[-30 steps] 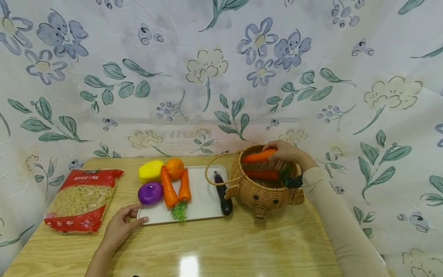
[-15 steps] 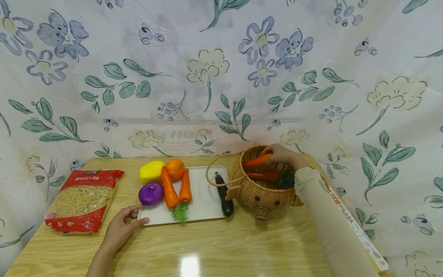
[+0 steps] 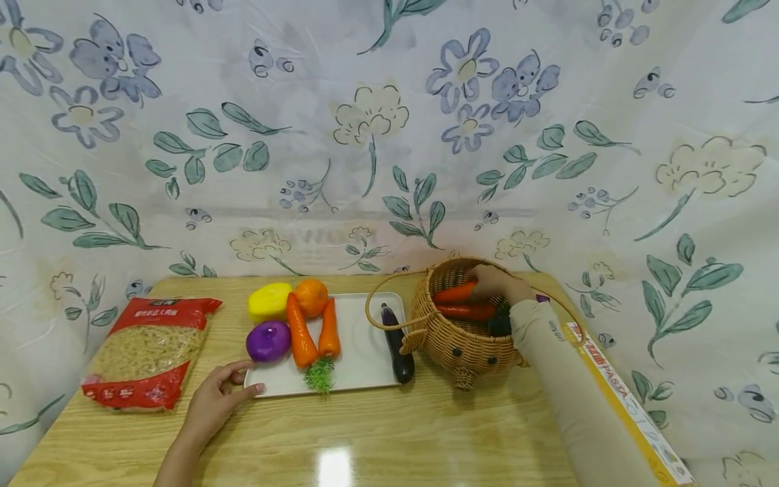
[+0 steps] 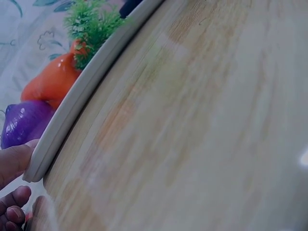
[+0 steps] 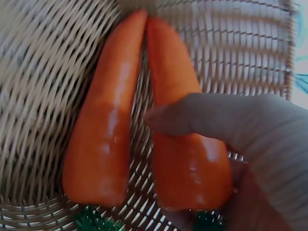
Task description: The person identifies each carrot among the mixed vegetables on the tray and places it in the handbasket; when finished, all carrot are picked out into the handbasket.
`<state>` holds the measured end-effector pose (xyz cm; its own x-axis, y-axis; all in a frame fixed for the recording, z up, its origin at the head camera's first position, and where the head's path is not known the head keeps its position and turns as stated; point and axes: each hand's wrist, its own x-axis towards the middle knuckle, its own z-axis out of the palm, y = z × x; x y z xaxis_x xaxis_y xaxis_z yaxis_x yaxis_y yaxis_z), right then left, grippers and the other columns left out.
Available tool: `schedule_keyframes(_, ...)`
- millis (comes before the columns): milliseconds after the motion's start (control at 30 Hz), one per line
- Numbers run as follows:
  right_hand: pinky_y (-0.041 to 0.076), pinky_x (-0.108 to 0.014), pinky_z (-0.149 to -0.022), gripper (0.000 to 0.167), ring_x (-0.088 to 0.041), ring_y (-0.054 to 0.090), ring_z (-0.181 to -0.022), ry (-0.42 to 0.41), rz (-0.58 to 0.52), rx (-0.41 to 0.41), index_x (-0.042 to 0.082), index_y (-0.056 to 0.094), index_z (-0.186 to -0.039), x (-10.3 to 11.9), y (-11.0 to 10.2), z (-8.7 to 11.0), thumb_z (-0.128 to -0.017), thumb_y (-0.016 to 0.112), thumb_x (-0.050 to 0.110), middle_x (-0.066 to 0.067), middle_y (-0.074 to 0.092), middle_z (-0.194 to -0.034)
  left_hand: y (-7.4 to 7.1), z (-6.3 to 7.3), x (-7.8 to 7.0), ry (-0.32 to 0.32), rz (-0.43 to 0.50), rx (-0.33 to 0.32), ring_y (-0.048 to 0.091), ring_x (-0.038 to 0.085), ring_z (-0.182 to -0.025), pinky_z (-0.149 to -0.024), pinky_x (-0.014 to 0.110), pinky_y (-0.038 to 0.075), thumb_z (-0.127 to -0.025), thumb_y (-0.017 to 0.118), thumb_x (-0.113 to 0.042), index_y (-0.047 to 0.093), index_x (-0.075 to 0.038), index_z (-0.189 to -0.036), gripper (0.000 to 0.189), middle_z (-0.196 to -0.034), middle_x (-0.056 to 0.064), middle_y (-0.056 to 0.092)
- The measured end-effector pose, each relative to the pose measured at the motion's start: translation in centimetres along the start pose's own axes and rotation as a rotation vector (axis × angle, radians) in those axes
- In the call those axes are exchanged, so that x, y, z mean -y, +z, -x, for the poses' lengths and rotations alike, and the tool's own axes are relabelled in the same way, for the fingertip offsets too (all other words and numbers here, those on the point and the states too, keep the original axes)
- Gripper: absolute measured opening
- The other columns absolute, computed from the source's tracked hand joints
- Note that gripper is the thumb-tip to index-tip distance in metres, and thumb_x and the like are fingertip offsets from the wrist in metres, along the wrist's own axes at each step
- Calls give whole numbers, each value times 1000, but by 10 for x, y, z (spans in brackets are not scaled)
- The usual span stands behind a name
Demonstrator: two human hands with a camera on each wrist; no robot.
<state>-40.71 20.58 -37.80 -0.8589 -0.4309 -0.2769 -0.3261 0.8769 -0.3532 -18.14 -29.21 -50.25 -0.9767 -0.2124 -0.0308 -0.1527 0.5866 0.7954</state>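
In the head view, my right hand (image 3: 490,283) reaches into a wicker basket (image 3: 444,348) with an animal face. It grips a carrot (image 5: 190,163), thumb laid across the top in the right wrist view. A second carrot (image 5: 101,144) lies beside it, tips nearly meeting, with green tops below. My left hand (image 3: 213,399) holds the near left corner of a white tray (image 3: 359,338), thumb at the front edge. On that tray are a purple onion (image 3: 268,341), two carrots (image 3: 301,338) with a green top, an orange (image 3: 312,298), a yellow oval piece (image 3: 270,302) and an eggplant (image 3: 397,345).
A red bag of pasta (image 3: 149,352) lies left of the tray. A long pasta box (image 3: 633,406) stands along the table's right edge, beside my right sleeve. The basket's handle (image 3: 372,304) leans over the tray. A floral cloth (image 3: 365,169) hangs behind the table.
My right hand has lowered the carrot deeper into the basket, beside the other one. The pasta box has come into view past my right arm. My left hand stays at the tray corner.
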Motion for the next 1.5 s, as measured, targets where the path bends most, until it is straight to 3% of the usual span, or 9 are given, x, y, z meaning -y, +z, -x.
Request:
schedule_keyframes(167,50,-46,-87,53,-35,59,-102,38,59,7,-11,56,-129,0,4,-2,-81,71,6,-27,61,-123,1,0,0,-11,-24,4,40,10,-73,-65,26,33,-82,81,-38,63,-10,-131,59,-102,6,53)
schedule_keyframes(267,50,-48,-91,56,-38,58,-111,55,52,16,-10,54,-133,0,7,-2,-83,72,7,-28,57,-129,0,1,-1,-16,-37,3,40,10,-72,-65,27,32,-82,81,-39,63,-9,-131,60,-103,6,54)
schedule_keyframes(433,49,-45,-92,60,-35,55,-112,106,-2,39,-9,49,-137,-1,12,-1,-84,72,10,-27,53,-135,-1,1,-2,-13,-41,8,40,10,-73,-65,26,33,-83,80,-38,62,-8,-132,60,-103,8,55)
schedule_keyframes(600,50,-46,-93,47,-36,59,-111,65,-21,28,-7,59,-127,-2,14,0,-86,73,12,-24,61,-125,-2,2,-1,-15,-43,6,40,10,-73,-65,26,33,-83,80,-38,63,-8,-131,60,-103,7,54)
schedule_keyframes(800,52,-41,-83,32,-29,64,-98,48,-50,33,-3,66,-119,-2,14,-1,-90,71,11,-16,70,-107,-2,2,-1,2,-45,-13,39,10,-71,-64,26,32,-83,81,-37,64,-8,-129,57,-101,6,53)
schedule_keyframes(1033,52,-41,-83,34,-32,63,-101,16,-94,11,-5,63,-123,-6,12,-3,-93,66,12,-23,64,-121,1,1,-1,23,-16,-13,39,10,-71,-63,26,32,-84,80,-35,64,-8,-129,56,-102,7,53)
schedule_keyframes(1233,51,-48,-91,43,-38,61,-109,-94,-64,7,-9,60,-125,9,-1,2,-93,67,20,-26,62,-125,-1,1,0,24,-2,-22,41,11,-73,-66,26,33,-83,81,-34,65,-9,-128,54,-101,6,54)
schedule_keyframes(1500,47,-50,-97,43,-36,58,-114,-180,8,80,-5,62,-123,56,-31,36,-93,68,25,-21,62,-124,-3,2,2,19,-10,-17,41,12,-75,-66,27,33,-82,81,-38,65,-11,-128,56,-103,7,55)
